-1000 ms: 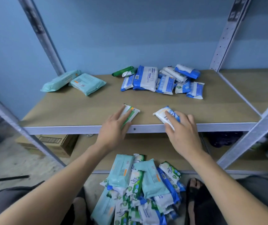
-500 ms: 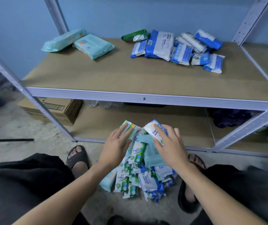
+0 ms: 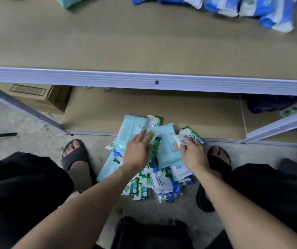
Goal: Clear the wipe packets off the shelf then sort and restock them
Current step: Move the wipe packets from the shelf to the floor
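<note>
Bare concrete floor [image 3: 36, 141] runs under a metal shelf [image 3: 144, 79] with a brown board top, seen from the head camera looking steeply down. Between the person's feet a pile [image 3: 162, 184] of wipe packets lies on the floor, its far side overlapping the edge of the lowest board.

At the top of the picture, blue packets [image 3: 248, 8] lie on the shelf at the right and a teal packet [image 3: 70, 1] at the left, so the clearing is judged unfinished.

The step in hand looks like adding two more packets to the pile. It goes best if each one is let go low and flat on top, so nothing slides off toward the sandals [image 3: 75, 155].

The left hand [image 3: 137, 152] lies palm down on a green packet [image 3: 152, 136], its fingers nearly straight and close together; the thumb seems to rest at the packet's near edge, though blur makes that unsure. The right hand [image 3: 194, 153] has its fingers curled, pinching a white packet [image 3: 179, 140] by its near end just above the pile.
</note>
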`<action>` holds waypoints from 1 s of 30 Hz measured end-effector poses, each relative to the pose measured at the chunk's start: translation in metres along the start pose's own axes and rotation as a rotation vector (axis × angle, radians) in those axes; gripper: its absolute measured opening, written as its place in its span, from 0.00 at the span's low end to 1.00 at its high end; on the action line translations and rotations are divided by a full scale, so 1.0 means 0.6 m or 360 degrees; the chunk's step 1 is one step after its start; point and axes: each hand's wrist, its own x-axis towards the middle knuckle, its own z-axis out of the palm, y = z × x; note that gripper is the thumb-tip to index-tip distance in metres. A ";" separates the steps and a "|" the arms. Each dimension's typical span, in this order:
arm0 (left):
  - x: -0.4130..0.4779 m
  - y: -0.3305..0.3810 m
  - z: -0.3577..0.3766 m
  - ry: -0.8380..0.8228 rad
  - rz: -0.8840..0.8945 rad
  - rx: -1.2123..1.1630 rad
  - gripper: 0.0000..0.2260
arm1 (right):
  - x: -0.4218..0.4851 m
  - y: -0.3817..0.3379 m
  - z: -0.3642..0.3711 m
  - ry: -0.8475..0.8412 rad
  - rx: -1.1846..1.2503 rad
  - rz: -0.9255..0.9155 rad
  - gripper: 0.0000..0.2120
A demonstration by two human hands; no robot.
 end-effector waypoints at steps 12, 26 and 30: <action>0.008 -0.017 0.068 -0.0319 0.0050 0.0429 0.37 | 0.019 0.019 0.051 -0.0686 -0.0066 0.0155 0.37; -0.010 0.036 -0.048 -0.0435 0.0124 0.0405 0.28 | -0.019 -0.022 -0.027 -0.0480 -0.0444 -0.0174 0.29; -0.030 0.054 -0.103 -0.0356 0.0199 0.0487 0.22 | -0.049 -0.057 -0.078 -0.0458 -0.0438 -0.0239 0.23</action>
